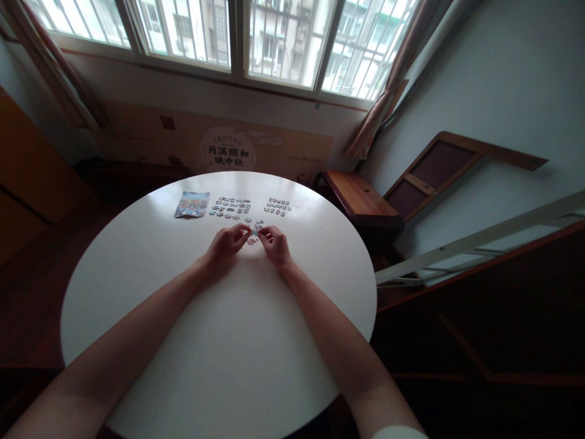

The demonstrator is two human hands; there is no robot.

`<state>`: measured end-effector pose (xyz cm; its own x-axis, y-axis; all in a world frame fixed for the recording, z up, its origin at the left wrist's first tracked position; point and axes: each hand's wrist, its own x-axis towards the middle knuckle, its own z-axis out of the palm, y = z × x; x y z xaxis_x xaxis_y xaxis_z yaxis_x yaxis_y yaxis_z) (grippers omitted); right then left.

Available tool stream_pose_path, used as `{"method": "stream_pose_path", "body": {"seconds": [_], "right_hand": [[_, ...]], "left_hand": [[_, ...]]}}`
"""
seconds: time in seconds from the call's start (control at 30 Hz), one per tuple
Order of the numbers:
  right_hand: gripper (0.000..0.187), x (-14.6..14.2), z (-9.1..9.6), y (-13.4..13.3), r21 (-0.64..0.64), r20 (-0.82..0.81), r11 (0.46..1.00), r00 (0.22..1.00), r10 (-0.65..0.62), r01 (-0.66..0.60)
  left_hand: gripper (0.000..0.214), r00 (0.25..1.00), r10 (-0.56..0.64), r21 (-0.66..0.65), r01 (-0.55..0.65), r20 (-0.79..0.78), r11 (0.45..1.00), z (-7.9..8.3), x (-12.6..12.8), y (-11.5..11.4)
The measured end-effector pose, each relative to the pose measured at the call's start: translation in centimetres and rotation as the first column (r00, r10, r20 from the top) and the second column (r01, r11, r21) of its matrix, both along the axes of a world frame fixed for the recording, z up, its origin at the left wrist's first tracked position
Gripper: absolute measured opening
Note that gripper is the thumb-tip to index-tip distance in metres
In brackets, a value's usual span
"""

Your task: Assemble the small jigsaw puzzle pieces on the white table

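My left hand (228, 239) and my right hand (275, 244) meet over the white round table, thumbs and fingertips pinched. Between them is a small bluish-green jigsaw puzzle piece (254, 232), held by both hands; whether it is one piece or two joined is too small to tell. Just below the fingertips lie reddish puzzle pieces (252, 241). A few more loose pieces (258, 222) are right above my fingers. Farther back, rows of spaced-out pieces (231, 208) sit to the left and a smaller group of pieces (278, 207) to the right.
A colourful picture sheet or packet (192, 205) lies left of the pieces on the table (219, 353). Behind the table's right edge stands a wooden bench or stool (361, 192). A barred window (283, 42) and curtains line the far wall.
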<state>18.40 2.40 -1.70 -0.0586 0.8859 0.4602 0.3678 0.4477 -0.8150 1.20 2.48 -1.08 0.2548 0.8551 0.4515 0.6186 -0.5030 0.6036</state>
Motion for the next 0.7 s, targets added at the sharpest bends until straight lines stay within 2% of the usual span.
{"method": "stream_pose_path", "body": {"seconds": [0.7], "right_hand": [[0.009, -0.01, -0.27, 0.13, 0.007, 0.009, 1.000, 1.000, 0.003, -0.003]], "left_hand": [[0.027, 0.999, 0.021, 0.011, -0.020, -0.035, 1.000, -0.08, 0.06, -0.07]]}}
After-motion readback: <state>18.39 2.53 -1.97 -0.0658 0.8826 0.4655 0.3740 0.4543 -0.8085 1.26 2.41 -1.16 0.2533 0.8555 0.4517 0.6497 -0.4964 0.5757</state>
